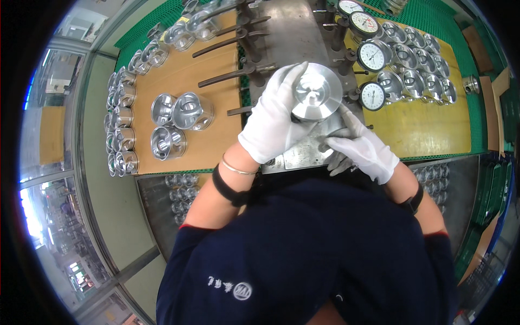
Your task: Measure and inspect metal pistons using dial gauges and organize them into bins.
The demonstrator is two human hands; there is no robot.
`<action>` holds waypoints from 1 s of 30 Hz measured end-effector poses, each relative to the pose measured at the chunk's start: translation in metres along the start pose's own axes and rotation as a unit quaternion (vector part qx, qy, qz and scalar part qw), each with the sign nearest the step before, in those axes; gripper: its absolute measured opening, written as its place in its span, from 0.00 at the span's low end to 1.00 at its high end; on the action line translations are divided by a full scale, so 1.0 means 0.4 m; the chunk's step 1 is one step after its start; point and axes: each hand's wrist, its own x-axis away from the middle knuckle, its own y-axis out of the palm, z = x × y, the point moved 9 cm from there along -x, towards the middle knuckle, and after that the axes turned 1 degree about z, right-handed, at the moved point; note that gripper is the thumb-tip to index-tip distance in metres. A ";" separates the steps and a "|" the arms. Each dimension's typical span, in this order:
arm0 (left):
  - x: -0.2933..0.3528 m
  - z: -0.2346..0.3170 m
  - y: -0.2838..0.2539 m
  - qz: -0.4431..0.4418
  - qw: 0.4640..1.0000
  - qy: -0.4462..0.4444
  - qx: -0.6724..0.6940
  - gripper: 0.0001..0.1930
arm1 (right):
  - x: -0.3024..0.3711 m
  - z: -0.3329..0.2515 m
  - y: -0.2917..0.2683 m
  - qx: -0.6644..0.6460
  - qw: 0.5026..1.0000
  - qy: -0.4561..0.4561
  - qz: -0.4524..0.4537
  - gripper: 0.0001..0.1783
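A shiny metal piston (316,93) is held up over the steel gauge bench (295,32), its round crown facing me. White-gloved, my left hand (277,116) wraps round its left side, thumb and fingers on the rim. My right hand (360,142), also gloved, has a fingertip at the piston's lower right edge. Its other fingers curl loosely below, with greyed fingertips; whether they press on the piston is hard to tell. Dial gauges (372,96) stand on posts just right of the piston, and dark lever handles (222,78) stick out to its left.
On the brown board (216,149) at left, three pistons (192,111) stand together, with a row of others along its far-left edge. More pistons (413,82) fill the back of the yellow board (428,132) at right. Cardboard boxes (495,108) stand far right. Lower shelves hold further pistons (183,194).
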 end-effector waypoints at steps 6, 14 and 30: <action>0.000 -0.003 0.002 -0.005 1.000 -0.005 -0.001 0.49 | -0.001 0.008 0.008 -0.025 0.999 0.026 0.000 0.53; -0.001 -0.002 0.004 -0.004 1.000 -0.001 -0.018 0.50 | 0.016 -0.021 0.016 -0.031 0.999 0.036 -0.001 0.52; 0.038 0.065 -0.125 -0.028 0.989 -0.140 0.042 0.28 | 0.241 -0.089 -0.271 0.120 0.915 -0.347 0.166 0.13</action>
